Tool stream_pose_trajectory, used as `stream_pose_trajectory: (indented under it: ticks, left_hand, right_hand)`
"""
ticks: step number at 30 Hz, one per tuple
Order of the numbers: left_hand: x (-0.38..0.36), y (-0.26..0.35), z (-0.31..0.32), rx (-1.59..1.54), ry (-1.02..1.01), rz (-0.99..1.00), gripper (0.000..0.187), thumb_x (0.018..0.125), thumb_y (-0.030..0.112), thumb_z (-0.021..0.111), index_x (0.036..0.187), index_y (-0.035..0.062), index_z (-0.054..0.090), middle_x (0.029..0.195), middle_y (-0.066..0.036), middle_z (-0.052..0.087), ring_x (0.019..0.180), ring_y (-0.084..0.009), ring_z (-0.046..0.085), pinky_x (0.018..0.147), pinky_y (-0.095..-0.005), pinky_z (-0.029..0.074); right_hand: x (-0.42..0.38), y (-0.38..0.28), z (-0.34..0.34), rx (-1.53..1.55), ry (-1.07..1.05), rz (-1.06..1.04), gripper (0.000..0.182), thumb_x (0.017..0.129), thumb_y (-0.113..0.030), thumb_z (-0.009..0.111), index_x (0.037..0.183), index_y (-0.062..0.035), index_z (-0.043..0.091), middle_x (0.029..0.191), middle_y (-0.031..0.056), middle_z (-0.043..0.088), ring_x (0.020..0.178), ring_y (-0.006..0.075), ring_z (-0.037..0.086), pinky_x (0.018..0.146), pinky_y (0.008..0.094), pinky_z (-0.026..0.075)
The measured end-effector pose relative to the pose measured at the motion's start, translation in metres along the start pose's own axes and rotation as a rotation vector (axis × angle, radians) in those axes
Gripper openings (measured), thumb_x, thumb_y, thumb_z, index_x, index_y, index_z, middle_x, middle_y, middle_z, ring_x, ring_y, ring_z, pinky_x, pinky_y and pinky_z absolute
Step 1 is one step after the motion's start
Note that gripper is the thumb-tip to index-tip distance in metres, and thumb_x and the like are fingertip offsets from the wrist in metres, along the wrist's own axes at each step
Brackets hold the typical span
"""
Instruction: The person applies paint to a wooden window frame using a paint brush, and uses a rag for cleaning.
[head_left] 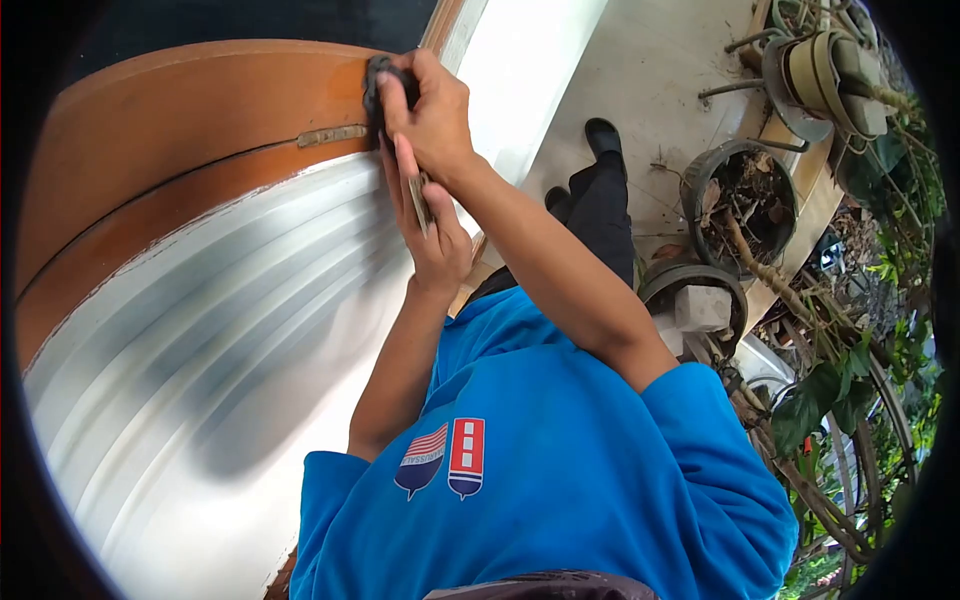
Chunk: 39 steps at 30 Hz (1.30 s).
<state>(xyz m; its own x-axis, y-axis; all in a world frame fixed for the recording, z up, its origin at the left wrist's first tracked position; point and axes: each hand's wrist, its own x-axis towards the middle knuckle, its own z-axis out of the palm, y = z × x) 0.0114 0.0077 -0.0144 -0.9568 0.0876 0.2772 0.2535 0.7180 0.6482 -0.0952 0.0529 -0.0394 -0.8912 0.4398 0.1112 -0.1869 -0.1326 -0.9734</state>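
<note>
My right hand (435,115) pinches a dark, crumpled cloth-like wad (374,92) against the orange-brown wooden frame (230,95), close to its right end. Just below it, my left hand (436,235) has its fingers stretched up beside the wood, with a small flat brownish piece (420,204) held between thumb and palm. What that piece is cannot be made out. A worn metal hinge (332,136) sits on the wood's seam, left of both hands.
White ridged panelling (220,290) runs below the wood. Dark glass (240,22) lies above it. On the right are a round pot of dry leaves (740,205), a pot with a pale block (702,308), stacked pots (825,85) and leafy branches (815,400). Tiled floor (660,70) surrounds my feet.
</note>
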Motion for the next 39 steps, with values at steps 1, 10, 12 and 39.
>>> stream_pose_trajectory:
  ticks: [1,10,12,39]
  left_hand:
    - [0.005,-0.002,-0.002,-0.007,-0.037,-0.048,0.057,0.109,0.033,0.032,0.151,-0.0051,0.03,0.153,-0.033,0.029,0.143,-0.0467,0.03,0.115,-0.0456,0.029]
    - [-0.016,0.006,-0.011,-0.136,-0.232,-0.146,0.049,0.109,0.027,0.034,0.147,-0.0028,0.04,0.143,-0.024,0.049,0.13,-0.032,0.05,0.108,-0.0383,0.037]
    - [-0.023,0.007,-0.018,-0.298,-0.251,-0.317,0.049,0.108,0.029,0.037,0.144,-0.0038,0.044,0.141,-0.027,0.049,0.132,-0.0349,0.049,0.108,-0.0386,0.038]
    - [0.035,-0.004,0.045,-1.091,0.048,-0.884,0.036,0.103,0.037,0.055,0.112,0.0025,0.055,0.099,-0.007,0.062,0.087,-0.0153,0.063,0.075,-0.0303,0.054]
  right_hand:
    - [-0.003,0.004,-0.001,-0.056,0.025,0.134,0.017,0.091,-0.015,0.064,0.093,0.0022,0.063,0.077,0.0195,0.069,0.064,0.0256,0.065,0.063,0.0353,0.053]
    - [-0.016,0.02,-0.052,-0.171,-0.302,0.596,0.026,0.088,-0.013,0.061,0.109,0.0033,0.063,0.074,0.015,0.067,0.068,0.0159,0.064,0.064,0.031,0.052]
    - [-0.028,0.024,-0.066,-0.152,-0.28,0.631,0.03,0.088,-0.011,0.061,0.115,0.0018,0.06,0.076,0.0132,0.067,0.069,0.014,0.061,0.064,0.0285,0.05]
    - [-0.001,-0.018,-0.143,-0.187,-0.693,0.52,0.062,0.085,-0.035,0.079,0.132,-0.0025,0.055,0.108,0.0135,0.069,0.098,0.0202,0.066,0.088,0.0325,0.052]
